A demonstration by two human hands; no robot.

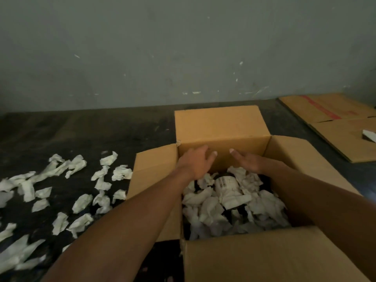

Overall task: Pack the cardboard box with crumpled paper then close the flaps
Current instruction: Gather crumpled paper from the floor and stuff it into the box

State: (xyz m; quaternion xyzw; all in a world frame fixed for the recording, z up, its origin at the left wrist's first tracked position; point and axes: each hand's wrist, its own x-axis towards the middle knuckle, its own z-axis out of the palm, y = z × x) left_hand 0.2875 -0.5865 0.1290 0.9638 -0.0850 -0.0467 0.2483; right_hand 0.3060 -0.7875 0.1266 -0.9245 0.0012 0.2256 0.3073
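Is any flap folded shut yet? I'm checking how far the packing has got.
No: all four flaps of the cardboard box stand open, with crumpled paper visible inside.

Looks like a back room or storeroom used for packing, not a proper workshop. The wall (pixel 183 47) is bare grey-green plaster, scuffed and flecked with chipped paint. The dark floor (pixel 81 129) is worn and blotchy, and everything just sits straight on it. Flattened cardboard sheets (pixel 333 123) with a red stripe lie at the far right corner against the wall. Loose crumpled paper scraps (pixel 61 190) are scattered over the left side, beside an open cardboard box (pixel 221 125). Light is dim.
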